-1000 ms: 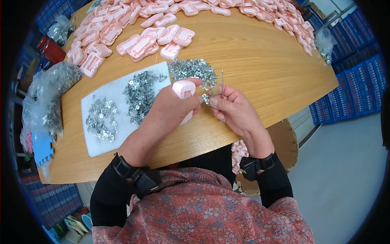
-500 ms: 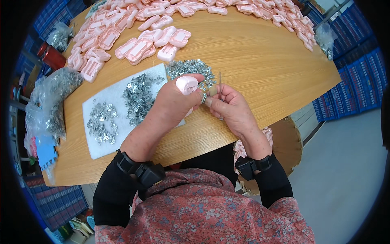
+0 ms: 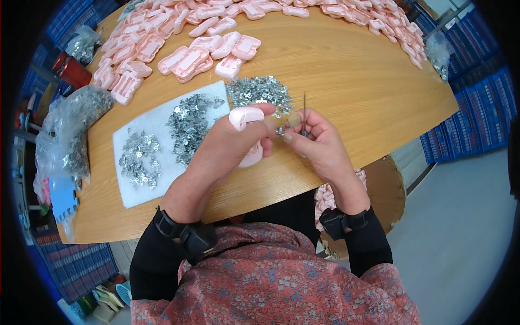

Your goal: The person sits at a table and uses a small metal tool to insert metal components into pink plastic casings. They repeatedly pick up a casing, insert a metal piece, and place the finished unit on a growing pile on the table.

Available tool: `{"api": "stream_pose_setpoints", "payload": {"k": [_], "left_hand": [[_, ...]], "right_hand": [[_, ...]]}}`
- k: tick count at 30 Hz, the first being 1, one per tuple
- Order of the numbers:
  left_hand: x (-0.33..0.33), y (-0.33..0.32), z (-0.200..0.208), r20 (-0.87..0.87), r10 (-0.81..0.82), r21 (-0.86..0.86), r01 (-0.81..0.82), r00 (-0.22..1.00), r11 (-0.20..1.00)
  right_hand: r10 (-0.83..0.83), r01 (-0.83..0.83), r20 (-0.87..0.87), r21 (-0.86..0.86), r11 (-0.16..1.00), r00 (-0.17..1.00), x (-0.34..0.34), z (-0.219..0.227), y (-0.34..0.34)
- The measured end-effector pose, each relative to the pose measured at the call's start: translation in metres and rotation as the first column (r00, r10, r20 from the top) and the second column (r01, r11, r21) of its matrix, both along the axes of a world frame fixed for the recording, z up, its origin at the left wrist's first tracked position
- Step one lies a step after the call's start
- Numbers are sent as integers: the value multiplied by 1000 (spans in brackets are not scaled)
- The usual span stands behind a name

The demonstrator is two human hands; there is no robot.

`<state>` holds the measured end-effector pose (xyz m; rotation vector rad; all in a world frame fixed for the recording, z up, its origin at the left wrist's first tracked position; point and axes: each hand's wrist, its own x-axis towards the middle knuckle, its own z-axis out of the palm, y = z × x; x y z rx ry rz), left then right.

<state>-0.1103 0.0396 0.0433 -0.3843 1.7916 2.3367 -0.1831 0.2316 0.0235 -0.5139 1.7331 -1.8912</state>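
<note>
The step in hand appears to be preparation of a small metal clip (image 3: pixel 280 131) for the pink casing (image 3: pixel 246 115), which is held above the table edge beside the white pad (image 3: pixel 164 142). The left hand (image 3: pixel 230 140) is curled around the casing; the right hand (image 3: pixel 320 142) pinches the clip at its fingertips and retains a thin upright rod (image 3: pixel 304 105), though blur obscures whether the left thumb touches the clip. The next move likely calls for aligning clip and casing.

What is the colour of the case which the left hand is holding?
The case in the left hand is pale pink, best seen in the head view.
</note>
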Motion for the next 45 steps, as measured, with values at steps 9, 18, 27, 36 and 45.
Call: {"api": "stream_pose_setpoints", "payload": {"k": [9, 18, 27, 36, 45], "left_hand": [[32, -9, -3, 149, -71, 536, -20, 986, 844], [42, -18, -5, 63, 136, 590, -147, 989, 794], [23, -5, 12, -235, 510, 492, -351, 827, 796], [41, -13, 1, -239, 389, 630, -163, 890, 760], [70, -36, 5, 12, -89, 567, 66, 996, 821]], "right_hand": [[39, -43, -153, -21, 999, 987, 31, 32, -13], [57, -57, -192, 7, 998, 980, 33, 26, -24], [161, -124, 212, -175, 977, 964, 49, 2, -38], [131, -95, 169, -206, 974, 977, 42, -1, -34], [344, -347, 54, 71, 935, 937, 20, 19, 2]]}}
